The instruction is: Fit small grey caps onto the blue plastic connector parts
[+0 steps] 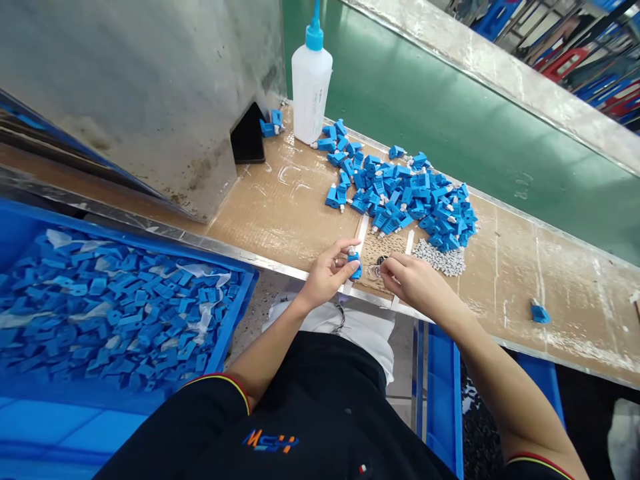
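My left hand (323, 277) pinches a small blue plastic part (355, 267) upright between thumb and fingers, its whitish tip pointing up. My right hand (407, 275) is just to the right, its fingertips pressed together over the worktable. A small dark round piece (381, 260) shows at those fingertips; whether they grip it cannot be made out. Below it lies something clear and ring-like (373, 272). Beyond both hands spreads a heap of blue plastic parts (400, 190), many with whitish tips. A pile of small grey pieces (440, 257) lies beside my right hand.
A white squeeze bottle (311, 93) with a blue nozzle stands behind the heap. The cardboard-covered worktable (280, 220) meets a metal panel (150, 87) at left. A blue crate (247, 283) full of blue parts sits at lower left. One blue part (540, 311) lies far right.
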{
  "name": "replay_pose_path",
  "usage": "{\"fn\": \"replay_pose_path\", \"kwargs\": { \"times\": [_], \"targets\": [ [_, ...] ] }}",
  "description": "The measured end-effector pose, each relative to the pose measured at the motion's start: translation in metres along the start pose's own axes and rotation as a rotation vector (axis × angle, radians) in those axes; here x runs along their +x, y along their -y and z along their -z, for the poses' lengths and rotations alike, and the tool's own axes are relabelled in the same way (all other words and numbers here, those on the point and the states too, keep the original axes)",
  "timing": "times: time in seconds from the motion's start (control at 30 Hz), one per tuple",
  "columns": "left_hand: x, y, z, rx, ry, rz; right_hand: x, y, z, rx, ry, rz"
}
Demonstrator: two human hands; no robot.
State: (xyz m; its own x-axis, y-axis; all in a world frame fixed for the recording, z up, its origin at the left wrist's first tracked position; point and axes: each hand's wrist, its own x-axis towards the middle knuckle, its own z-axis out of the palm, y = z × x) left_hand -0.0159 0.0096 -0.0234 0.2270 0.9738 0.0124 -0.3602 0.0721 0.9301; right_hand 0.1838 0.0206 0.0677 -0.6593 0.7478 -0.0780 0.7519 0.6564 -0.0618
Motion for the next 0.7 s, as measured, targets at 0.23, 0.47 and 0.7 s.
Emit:
{"fn": "replay_pose_path", "kwargs": {
  "times": [0.23,0.47,0.7],
  "targets": [
    [0.001,0.001,0.0,-0.007,-0.001,-0.007,0.0,-0.001,0.005,0.106,-0.031,-0.032],
    [-0.012,-0.002,-0.008,-0.081,0.015,-0.078,-0.015,0.032,0.014,0.547,-0.466,-0.197],
    [-0.023,-0.01,-0.028,-0.11,0.035,-0.258,-0.014,0.068,0.001,0.864,-0.632,-0.366]
  ]
}}
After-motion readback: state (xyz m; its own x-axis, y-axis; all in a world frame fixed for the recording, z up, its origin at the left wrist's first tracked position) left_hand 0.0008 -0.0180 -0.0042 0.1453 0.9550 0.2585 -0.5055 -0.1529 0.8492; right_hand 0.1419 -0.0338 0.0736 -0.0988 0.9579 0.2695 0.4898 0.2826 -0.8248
